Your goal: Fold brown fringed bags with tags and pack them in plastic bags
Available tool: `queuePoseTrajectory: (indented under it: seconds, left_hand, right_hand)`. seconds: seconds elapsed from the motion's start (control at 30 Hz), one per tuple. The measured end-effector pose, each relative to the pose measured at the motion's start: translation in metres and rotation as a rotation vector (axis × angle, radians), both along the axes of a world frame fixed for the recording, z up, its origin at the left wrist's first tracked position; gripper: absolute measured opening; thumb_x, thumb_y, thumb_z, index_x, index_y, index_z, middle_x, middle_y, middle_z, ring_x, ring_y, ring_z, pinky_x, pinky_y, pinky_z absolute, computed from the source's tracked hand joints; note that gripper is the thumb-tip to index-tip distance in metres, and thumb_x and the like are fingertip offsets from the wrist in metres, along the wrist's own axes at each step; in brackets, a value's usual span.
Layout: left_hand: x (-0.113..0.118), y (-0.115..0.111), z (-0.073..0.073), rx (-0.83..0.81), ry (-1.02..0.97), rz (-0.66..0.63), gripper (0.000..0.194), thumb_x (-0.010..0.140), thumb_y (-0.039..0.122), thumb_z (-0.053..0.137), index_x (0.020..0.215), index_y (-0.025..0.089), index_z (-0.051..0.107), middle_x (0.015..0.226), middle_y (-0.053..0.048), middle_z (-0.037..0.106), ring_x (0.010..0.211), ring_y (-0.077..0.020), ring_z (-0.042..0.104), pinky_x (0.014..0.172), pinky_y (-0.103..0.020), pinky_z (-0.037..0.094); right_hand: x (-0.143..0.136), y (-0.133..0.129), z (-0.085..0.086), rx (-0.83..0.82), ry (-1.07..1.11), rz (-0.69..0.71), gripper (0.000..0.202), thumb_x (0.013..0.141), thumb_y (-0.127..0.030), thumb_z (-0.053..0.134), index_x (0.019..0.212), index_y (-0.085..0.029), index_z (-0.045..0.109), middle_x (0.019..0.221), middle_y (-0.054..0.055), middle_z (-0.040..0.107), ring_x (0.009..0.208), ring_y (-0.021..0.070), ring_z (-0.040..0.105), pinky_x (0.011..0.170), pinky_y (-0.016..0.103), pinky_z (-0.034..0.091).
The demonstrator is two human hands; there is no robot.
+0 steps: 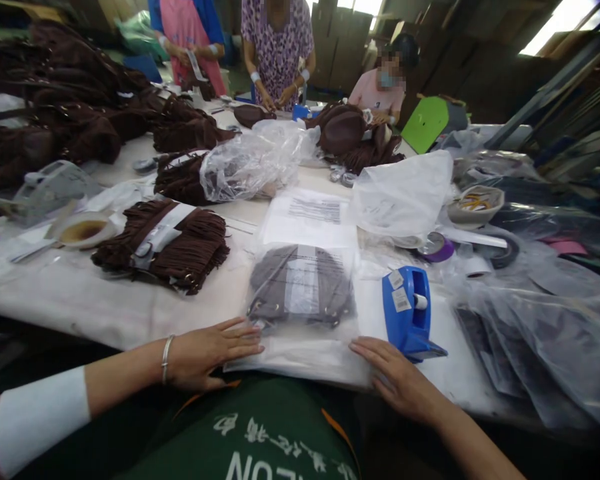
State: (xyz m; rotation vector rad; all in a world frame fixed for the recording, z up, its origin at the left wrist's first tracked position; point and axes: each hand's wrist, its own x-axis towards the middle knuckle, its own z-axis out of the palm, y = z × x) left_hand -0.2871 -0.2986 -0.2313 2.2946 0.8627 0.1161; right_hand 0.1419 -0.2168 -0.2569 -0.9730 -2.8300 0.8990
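Directly in front of me lies a dark brown bag (267,283) inside a clear plastic bag (310,347), with a pale strip (301,287) around its middle. Flat on the left side of the plastic's near edge is my left hand (213,352), fingers stretched out. My right hand (395,373) rests at the right side of that edge, its fingers extended and holding nothing. Just beyond my right fingers stands a blue tape dispenser (405,310). A brown fringed bag (195,243) with a white wrap sits farther left.
Brown bags (75,80) are heaped at the back left. Loose clear plastic (260,160) and a white plastic bag (405,193) lie mid-table. A tape roll (85,230) sits left, a bowl (475,203) right. Filled plastic bags (530,347) line the right edge. Several people work across the table.
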Motion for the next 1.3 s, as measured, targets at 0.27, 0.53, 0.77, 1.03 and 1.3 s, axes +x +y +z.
queuePoseTrajectory:
  seconds: [0.27,0.53,0.77,1.03,1.3]
  left_hand:
    - [-0.003,-0.003,-0.053,0.084,-0.299,0.414,0.034,0.094,0.027,0.038,0.119,0.024,0.060,0.122,-0.006,0.063,0.123,-0.0205,0.049,0.111,-0.043,0.027]
    - [0.019,-0.017,-0.062,-0.117,-0.516,1.270,0.041,0.083,0.050,0.055,0.100,0.015,0.069,0.101,-0.005,0.070,0.097,-0.0228,0.062,0.090,-0.029,0.047]
    - [0.006,0.003,-0.058,0.025,-0.180,1.435,0.042,0.083,0.054,0.048,0.072,0.016,0.063,0.057,0.003,0.057,0.057,-0.0137,0.054,0.055,-0.022,0.040]
    - [0.042,0.042,0.004,0.443,-0.018,0.644,0.034,0.088,0.044,0.053,0.108,0.018,0.058,0.104,-0.008,0.061,0.104,-0.0245,0.050,0.094,-0.038,0.039]
    - [0.085,0.064,-0.036,0.269,0.119,0.618,0.025,0.093,0.036,0.047,0.081,0.016,0.057,0.080,-0.004,0.061,0.076,-0.0179,0.055,0.069,-0.028,0.041]
  right_hand:
    - [-0.020,-0.010,-0.047,0.094,0.162,-0.037,0.070,0.079,-0.044,0.063,0.141,-0.025,0.035,0.139,0.011,0.047,0.130,0.0285,0.041,0.109,0.052,0.033]
    - [-0.038,-0.019,-0.065,0.122,0.472,-0.438,0.026,0.092,-0.031,0.042,0.106,-0.026,0.063,0.103,0.006,0.069,0.102,0.0229,0.062,0.096,0.046,0.047]
    - [-0.074,-0.048,-0.081,0.146,0.358,-0.874,0.038,0.093,-0.045,0.037,0.089,-0.018,0.065,0.078,0.008,0.068,0.073,0.0217,0.063,0.070,0.034,0.049]
    - [-0.080,-0.053,-0.068,0.155,0.224,-0.919,0.047,0.093,-0.050,0.030,0.090,-0.018,0.064,0.085,0.011,0.069,0.077,0.0227,0.064,0.071,0.031,0.045]
    - [-0.081,-0.034,-0.049,0.045,0.130,-0.952,0.039,0.089,-0.056,0.039,0.077,-0.024,0.059,0.058,-0.002,0.061,0.052,0.0160,0.055,0.053,0.025,0.035]
